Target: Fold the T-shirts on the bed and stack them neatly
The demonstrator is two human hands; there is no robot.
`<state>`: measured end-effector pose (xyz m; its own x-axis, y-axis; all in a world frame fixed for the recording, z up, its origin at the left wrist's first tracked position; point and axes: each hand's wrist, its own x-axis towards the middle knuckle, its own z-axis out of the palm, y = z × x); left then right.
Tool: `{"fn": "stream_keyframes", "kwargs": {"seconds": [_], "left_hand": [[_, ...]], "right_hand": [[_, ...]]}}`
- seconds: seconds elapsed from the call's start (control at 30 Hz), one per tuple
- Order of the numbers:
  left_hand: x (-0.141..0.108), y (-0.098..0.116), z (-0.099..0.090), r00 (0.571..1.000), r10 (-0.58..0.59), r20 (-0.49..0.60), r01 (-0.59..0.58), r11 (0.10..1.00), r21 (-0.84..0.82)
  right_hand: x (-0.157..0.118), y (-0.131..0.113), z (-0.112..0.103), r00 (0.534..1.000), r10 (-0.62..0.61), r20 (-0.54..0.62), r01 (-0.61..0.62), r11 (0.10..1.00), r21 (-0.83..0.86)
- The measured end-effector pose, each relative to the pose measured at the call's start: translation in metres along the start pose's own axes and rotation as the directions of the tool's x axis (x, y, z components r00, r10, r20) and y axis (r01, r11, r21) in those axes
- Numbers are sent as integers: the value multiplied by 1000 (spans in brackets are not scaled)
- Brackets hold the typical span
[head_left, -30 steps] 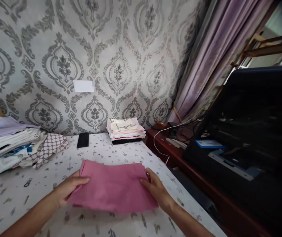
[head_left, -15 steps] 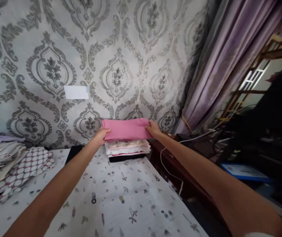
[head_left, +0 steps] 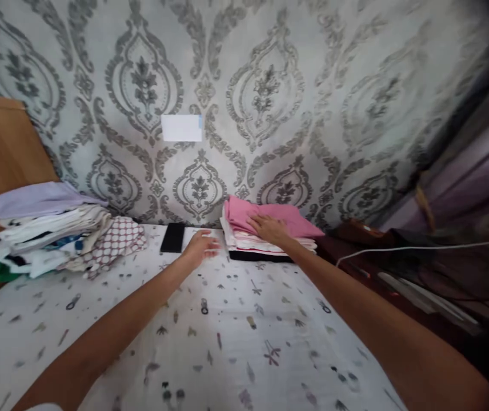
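Observation:
A folded pink cloth (head_left: 291,221) lies on top of a stack of folded clothes (head_left: 244,242), with white layers below it and a black one at the bottom. My right hand (head_left: 267,228) rests flat on the pink cloth, fingers spread. Left of the stack, my left hand (head_left: 201,249) hovers over the bedsheet with its fingers apart and nothing in them. Near it lies a black phone-like slab (head_left: 172,238) by the wall.
At the left is a loose pile of clothes (head_left: 56,228), lavender on top, beside a wooden board (head_left: 8,154). A white cable (head_left: 399,249) crosses dark furniture on the right. A printed sheet (head_left: 227,342) covers the surface.
The pink cloth has gone from between both hands to lying on the stack. My left hand has let go and moved left; my right hand now presses on top. The view has turned left.

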<state>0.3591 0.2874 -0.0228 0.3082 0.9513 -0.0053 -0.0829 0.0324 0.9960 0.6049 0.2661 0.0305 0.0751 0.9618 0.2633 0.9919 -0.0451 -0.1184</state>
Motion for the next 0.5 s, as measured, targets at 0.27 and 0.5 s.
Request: {"fn": "stream_keyframes", "kwargs": {"seconds": [0.27,0.5], "left_hand": [[-65,40,-177,923,355,-148,-150,686,712],[-94,82,-255,827,562,-17,-19,57,998]], "right_hand": [[-15,-23,-6,975,32,-220,-31,999,8],[-113,-91,38,838,-280,-469,414,886,210]]}}
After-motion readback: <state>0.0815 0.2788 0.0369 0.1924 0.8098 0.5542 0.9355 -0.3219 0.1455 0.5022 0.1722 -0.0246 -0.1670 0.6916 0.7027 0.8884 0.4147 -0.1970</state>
